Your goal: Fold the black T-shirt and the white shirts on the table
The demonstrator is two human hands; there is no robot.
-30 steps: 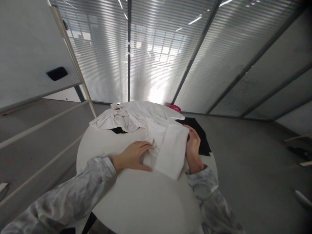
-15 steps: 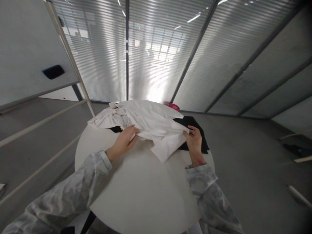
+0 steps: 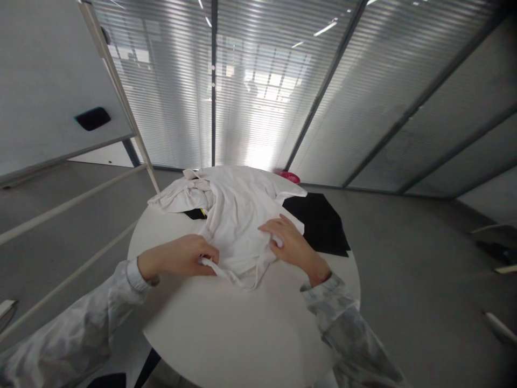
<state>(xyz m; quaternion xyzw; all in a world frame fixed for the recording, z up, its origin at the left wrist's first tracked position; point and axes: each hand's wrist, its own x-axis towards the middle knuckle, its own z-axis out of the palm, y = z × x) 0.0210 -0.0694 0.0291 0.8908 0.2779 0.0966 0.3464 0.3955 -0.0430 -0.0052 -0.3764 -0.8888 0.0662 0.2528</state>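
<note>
A white garment lies spread and rumpled across the far half of a round white table. My left hand is closed on a thin strap at the garment's near left edge. My right hand rests on the garment's near right part, its fingers curled round a fold of the cloth. Between the two hands the strap hangs in a loop toward me. A bunched white cloth sits at the table's far left.
A black cloth lies on the table to the right of the garment. A pink object peeks out behind the table. A whiteboard on a stand rises at the left. Glass walls with blinds close the back.
The folded bundle has come open and now lies flatter. Both hands drew back toward me; the left now grips a strap and the right moved left onto the cloth.
</note>
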